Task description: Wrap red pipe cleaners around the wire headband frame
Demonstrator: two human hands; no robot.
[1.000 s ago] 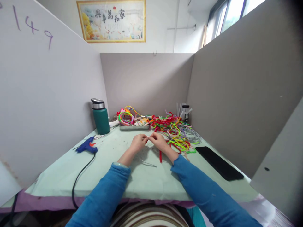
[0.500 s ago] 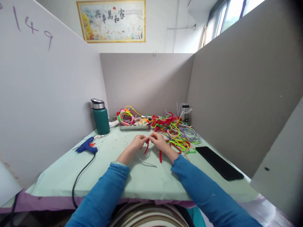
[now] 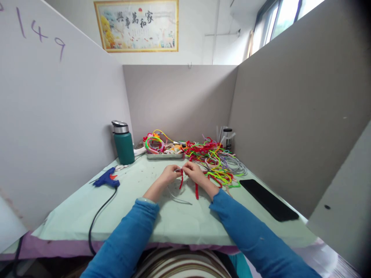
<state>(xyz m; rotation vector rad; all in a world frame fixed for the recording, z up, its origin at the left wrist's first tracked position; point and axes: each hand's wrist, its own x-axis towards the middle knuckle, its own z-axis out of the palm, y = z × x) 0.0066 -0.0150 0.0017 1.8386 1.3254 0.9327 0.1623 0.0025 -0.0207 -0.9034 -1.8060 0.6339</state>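
Note:
Close together over the middle of the table, my left hand (image 3: pixel 170 174) and my right hand (image 3: pixel 193 172) are both closed in a pinch. A thin pale grey wire (image 3: pixel 181 200) runs from under my left hand and curves out over the cloth. Between my fingertips a short red pipe cleaner (image 3: pixel 181 181) hangs down, crossing the wire. My left fingers grip the wire and my right fingertips pinch the upper part of the red piece; the exact contact is partly hidden. Another red pipe cleaner piece (image 3: pixel 196 191) sticks out below my right wrist.
A heap of coloured pipe cleaners (image 3: pixel 213 154) lies beyond my right hand, beside a metal tray (image 3: pixel 165 156) of small pieces. At left are a green bottle (image 3: pixel 124 146) and a blue glue gun (image 3: pixel 106 178) with its cord. A black phone (image 3: pixel 268 200) lies right. Partitions enclose the table.
The red pipe cleaner's hanging end has swung slightly right and now hangs straighter. My left fingers have shifted a little, showing more of the wire between the hands.

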